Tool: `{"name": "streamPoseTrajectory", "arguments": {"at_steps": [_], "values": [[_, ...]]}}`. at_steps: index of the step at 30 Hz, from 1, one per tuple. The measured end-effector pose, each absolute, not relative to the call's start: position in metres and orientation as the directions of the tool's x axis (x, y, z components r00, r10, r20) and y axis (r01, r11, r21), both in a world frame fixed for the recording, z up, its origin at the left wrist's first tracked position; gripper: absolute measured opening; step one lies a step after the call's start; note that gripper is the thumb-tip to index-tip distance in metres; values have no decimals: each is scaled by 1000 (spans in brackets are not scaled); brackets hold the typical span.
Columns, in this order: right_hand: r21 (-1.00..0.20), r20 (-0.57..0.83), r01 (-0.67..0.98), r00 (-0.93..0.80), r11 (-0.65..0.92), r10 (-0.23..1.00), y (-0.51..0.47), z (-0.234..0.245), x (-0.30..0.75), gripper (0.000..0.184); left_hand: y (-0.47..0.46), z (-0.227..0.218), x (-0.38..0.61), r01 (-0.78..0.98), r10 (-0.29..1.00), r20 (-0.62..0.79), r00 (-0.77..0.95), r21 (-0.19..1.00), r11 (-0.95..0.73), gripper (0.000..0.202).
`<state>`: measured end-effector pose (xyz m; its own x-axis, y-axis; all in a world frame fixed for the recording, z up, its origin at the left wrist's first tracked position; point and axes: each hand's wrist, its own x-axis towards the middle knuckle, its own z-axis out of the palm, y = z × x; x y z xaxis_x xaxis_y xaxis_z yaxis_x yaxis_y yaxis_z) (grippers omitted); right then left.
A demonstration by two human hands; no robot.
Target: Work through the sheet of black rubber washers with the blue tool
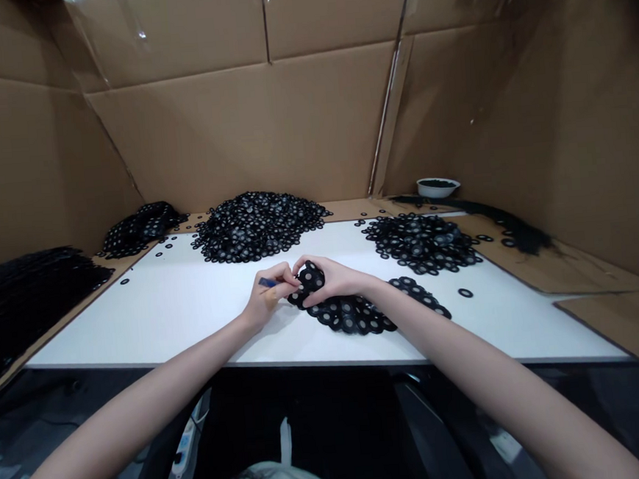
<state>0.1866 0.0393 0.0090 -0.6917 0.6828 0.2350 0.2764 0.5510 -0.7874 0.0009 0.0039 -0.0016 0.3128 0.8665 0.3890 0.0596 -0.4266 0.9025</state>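
Note:
Near the front middle of the white board (153,311), my left hand (266,299) is closed around a small tool with a blue end (267,282). Its tip is hidden at the edge of a black sheet of joined rings (353,316). My right hand (334,279) pinches a raised, folded part of that sheet between thumb and fingers. The rest of the sheet lies on the board and passes beneath my right forearm, coming out on the far side.
Heaps of loose black rings lie at the back middle (257,222) and right (422,242). A white bowl (438,188) with dark green contents stands behind dark green strands (518,227). On the left are a black bundle (141,228) and black strands (31,299). Cardboard walls (234,135) enclose the table.

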Motion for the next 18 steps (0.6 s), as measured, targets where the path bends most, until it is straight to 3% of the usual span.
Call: {"name": "streamPoseTrajectory", "arguments": {"at_steps": [18], "values": [[-825,223,242,-691,510,688,35,11,186,47,5,-10,-3,99,775,439,455,840,-534,14]]}}
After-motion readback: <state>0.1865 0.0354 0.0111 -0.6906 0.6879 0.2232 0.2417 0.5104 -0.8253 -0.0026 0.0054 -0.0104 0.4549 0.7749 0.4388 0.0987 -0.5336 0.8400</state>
